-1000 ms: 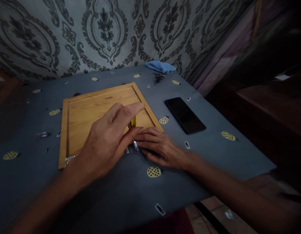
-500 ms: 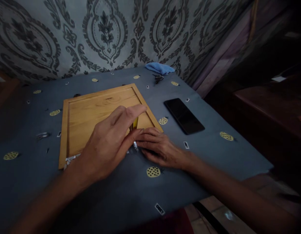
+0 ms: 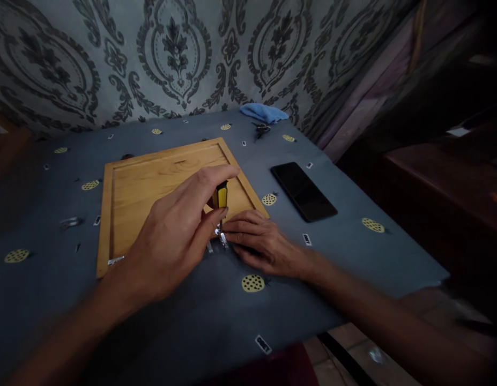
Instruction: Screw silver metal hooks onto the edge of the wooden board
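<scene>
My left hand [image 3: 171, 236] is closed round a small screwdriver [image 3: 221, 199] with a yellow and black handle, held upright with its tip down at the near edge of a wooden board [image 3: 151, 187]. My right hand [image 3: 260, 244] lies on the grey-blue cloth right of it, fingers pressed together on a small metal bracket [image 3: 222, 238] at the board's near right corner. The screwdriver tip meets that bracket.
A black phone [image 3: 303, 191] lies to the right of the board. A blue cloth [image 3: 263, 112] and keys [image 3: 261, 128] sit at the back by the patterned wall. Small metal parts [image 3: 71, 222] lie left of the board, another bracket [image 3: 115, 261] at its near left corner.
My left hand has turned and lifted slightly, so the screwdriver handle now stands clear between thumb and fingers. My right hand has stayed on the bracket.
</scene>
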`<state>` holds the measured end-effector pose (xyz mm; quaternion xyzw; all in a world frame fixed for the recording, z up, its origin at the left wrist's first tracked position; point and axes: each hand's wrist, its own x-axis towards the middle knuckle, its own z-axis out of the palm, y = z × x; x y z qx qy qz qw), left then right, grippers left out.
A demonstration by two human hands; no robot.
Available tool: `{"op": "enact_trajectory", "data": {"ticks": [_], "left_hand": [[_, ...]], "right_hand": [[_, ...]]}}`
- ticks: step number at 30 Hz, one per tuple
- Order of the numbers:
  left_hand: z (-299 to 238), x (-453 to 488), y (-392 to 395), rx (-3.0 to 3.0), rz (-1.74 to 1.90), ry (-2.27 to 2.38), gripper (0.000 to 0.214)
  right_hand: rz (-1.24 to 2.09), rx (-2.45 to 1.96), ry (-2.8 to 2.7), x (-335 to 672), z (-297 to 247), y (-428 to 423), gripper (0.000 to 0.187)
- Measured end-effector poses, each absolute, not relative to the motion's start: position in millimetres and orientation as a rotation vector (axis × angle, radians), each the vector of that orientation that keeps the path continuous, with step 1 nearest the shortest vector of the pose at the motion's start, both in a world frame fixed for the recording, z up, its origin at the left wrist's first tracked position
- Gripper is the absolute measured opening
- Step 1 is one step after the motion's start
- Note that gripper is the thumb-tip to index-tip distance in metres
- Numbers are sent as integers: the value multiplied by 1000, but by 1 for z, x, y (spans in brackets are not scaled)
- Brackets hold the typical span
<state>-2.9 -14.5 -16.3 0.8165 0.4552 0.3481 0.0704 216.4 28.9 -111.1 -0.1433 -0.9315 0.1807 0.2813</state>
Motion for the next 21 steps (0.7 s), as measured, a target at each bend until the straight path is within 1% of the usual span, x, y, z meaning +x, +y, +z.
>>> {"op": "enact_trajectory", "data": {"ticks": [9, 13, 16, 19, 21], "left_hand": [[-8, -6, -16, 2497, 1108, 1374, 41], [-10, -4, -18, 2495, 1150, 1336, 43], [-12, -2, -18, 2481, 1168, 1279, 45], [-13, 2, -20, 2452, 1138, 1244, 44], [-13, 4, -20, 2417, 1099, 1257, 43]], "right_hand": [[508, -367, -2424, 217, -115, 31, 30], [519, -456, -2261, 214, -108, 29, 28], [719, -591, -2069, 206, -95, 24, 35], [1001, -580, -1923, 195, -79, 21, 54], [1126, -576, -1854, 187, -70, 20, 57]]}}
